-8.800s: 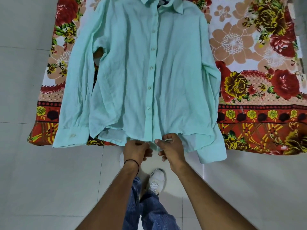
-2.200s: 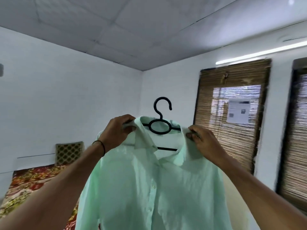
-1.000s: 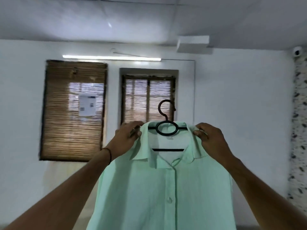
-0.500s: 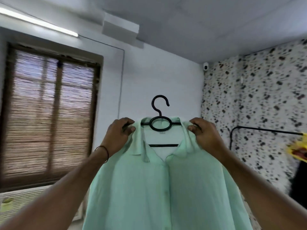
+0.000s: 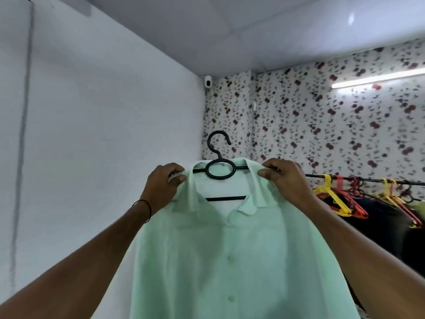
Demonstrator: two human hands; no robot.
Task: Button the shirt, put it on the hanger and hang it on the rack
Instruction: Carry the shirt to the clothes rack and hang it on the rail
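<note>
Both our hands are holding the mint shirt (image 5: 230, 261) up on the black hanger (image 5: 219, 172): left hand (image 5: 164, 184) and right hand (image 5: 286, 178) are each pinching a shoulder. Its hem is running off the bottom edge. To the right, the rack (image 5: 368, 180) is carrying blurred coloured hangers (image 5: 333, 196), its left end standing free.

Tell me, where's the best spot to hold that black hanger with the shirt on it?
Probably at its two shoulder ends, from either side, as the left hand and right hand do now. That keeps the black hanger level under the mint shirt and its hook free for the rack rail.
</note>
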